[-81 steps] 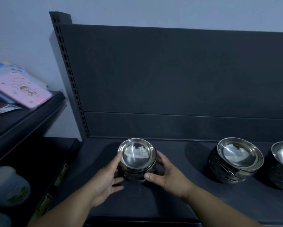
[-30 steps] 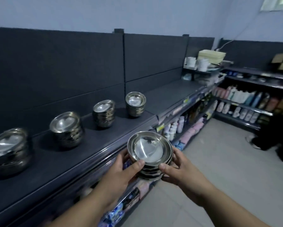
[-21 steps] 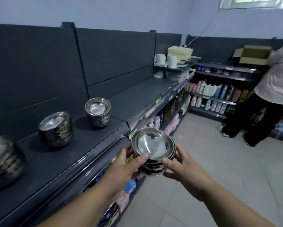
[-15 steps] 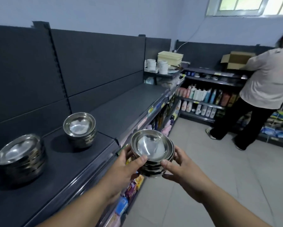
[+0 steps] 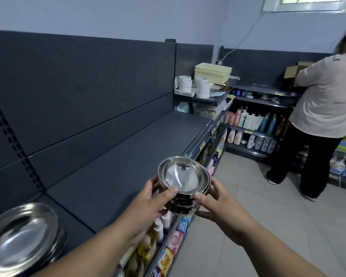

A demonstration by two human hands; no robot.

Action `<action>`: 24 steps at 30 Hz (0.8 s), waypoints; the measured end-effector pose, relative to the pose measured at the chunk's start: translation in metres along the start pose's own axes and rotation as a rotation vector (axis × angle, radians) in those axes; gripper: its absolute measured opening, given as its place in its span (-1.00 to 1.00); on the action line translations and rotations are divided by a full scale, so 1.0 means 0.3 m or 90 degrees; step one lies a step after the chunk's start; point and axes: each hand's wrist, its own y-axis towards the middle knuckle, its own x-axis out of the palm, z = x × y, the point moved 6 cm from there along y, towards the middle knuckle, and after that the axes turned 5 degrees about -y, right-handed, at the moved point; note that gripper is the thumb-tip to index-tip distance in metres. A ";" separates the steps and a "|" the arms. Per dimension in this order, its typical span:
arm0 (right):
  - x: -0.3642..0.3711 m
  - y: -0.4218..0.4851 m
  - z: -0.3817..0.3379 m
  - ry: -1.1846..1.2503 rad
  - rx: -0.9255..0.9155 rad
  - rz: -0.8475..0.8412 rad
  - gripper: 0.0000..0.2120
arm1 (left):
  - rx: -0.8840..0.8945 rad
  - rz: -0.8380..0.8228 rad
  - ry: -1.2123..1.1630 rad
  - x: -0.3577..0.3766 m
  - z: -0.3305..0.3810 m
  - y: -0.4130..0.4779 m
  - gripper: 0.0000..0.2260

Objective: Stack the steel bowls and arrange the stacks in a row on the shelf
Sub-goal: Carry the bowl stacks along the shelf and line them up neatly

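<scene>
A stack of steel bowls (image 5: pixel 183 177) is held in the air beyond the front edge of the dark shelf (image 5: pixel 116 156), over the aisle. My left hand (image 5: pixel 148 202) grips its left side and my right hand (image 5: pixel 218 206) grips its right side, thumbs on the top rim. Another stack of steel bowls (image 5: pixel 22 236) stands on the shelf at the bottom left, blurred and partly cut off by the frame.
The dark shelf runs away to the right with a tall back panel (image 5: pixel 78 86). White cups (image 5: pixel 202 86) and cream trays (image 5: pixel 213 73) sit at its far end. A person (image 5: pixel 324 108) stands at the right shelves. Goods fill the lower shelves (image 5: pixel 168 246). Tiled floor (image 5: pixel 268 216) lies right.
The view has swung further right along the shelf; the other stacks slid out to the left, only one remains in view. The held stack stays between both hands.
</scene>
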 end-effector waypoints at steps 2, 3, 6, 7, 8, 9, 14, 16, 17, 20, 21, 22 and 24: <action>-0.081 0.131 0.000 0.004 0.004 -0.018 -0.08 | 0.009 0.015 -0.009 0.035 0.005 0.129 -0.37; -0.128 0.200 -0.003 0.004 0.004 -0.027 -0.09 | 0.012 0.024 -0.008 0.055 0.006 0.200 -0.41; -0.279 0.400 -0.024 -0.007 0.001 -0.057 -0.07 | 0.036 0.060 -0.028 0.132 0.016 0.410 -0.51; -0.329 0.461 -0.035 -0.008 0.004 -0.063 -0.07 | 0.040 0.069 -0.038 0.159 0.020 0.478 -0.53; -0.378 0.517 -0.048 -0.007 0.006 -0.072 -0.10 | 0.039 0.078 -0.043 0.189 0.026 0.541 -0.53; -0.428 0.572 -0.061 -0.006 0.006 -0.083 -0.12 | 0.038 0.084 -0.045 0.219 0.032 0.605 -0.53; -0.634 0.836 -0.096 -0.017 0.005 -0.107 -0.17 | 0.037 0.107 -0.060 0.315 0.041 0.898 -0.51; -0.692 0.932 -0.093 -0.016 0.007 -0.113 -0.16 | 0.037 0.120 -0.055 0.329 0.037 1.003 -0.48; -0.716 0.978 -0.090 -0.018 0.009 -0.113 -0.15 | 0.036 0.124 -0.050 0.332 0.037 1.052 -0.48; -0.775 1.122 -0.082 -0.016 0.017 -0.116 -0.12 | 0.030 0.137 -0.044 0.317 0.031 1.205 -0.49; -0.787 1.174 -0.080 -0.016 0.019 -0.119 -0.12 | 0.026 0.144 -0.045 0.303 0.026 1.256 -0.48; -0.795 1.227 -0.080 -0.016 0.019 -0.124 -0.12 | 0.024 0.151 -0.045 0.289 0.024 1.306 -0.46; -0.805 1.335 -0.085 -0.020 0.017 -0.132 -0.15 | 0.028 0.160 -0.048 0.251 0.026 1.404 -0.36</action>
